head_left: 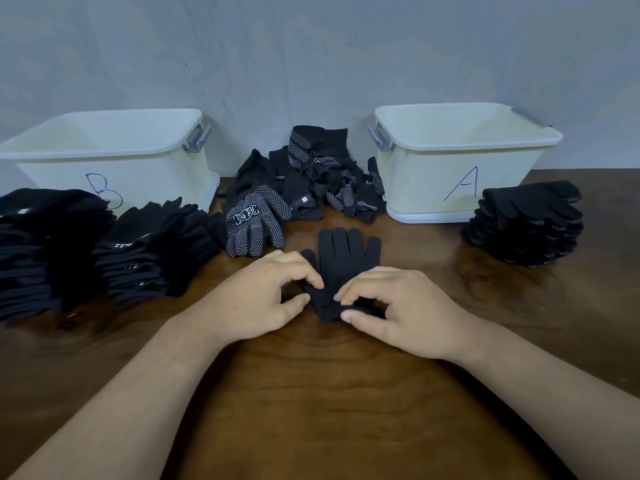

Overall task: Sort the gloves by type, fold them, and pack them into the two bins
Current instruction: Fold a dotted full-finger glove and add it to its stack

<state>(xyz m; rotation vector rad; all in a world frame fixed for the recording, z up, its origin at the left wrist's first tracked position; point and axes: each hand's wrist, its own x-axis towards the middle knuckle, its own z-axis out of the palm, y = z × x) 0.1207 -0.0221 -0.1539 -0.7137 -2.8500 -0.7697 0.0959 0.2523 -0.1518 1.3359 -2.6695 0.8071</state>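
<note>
A plain black glove (346, 258) lies flat on the wooden table (311, 393), fingers pointing away from me. My left hand (266, 296) pinches its cuff on the left side. My right hand (391, 306) pinches the cuff on the right. An unsorted heap of black gloves (311, 174), some with white dots, sits between the two bins. A dotted glove (256, 220) lies at the heap's front left. Bin B (114, 161) stands at the back left and bin A (460, 157) at the back right.
Two stacks of folded plain black gloves (45, 247) (152, 244) stand in front of bin B. A stack of folded dotted gloves (530, 223) stands to the right of bin A. A grey wall runs behind the bins.
</note>
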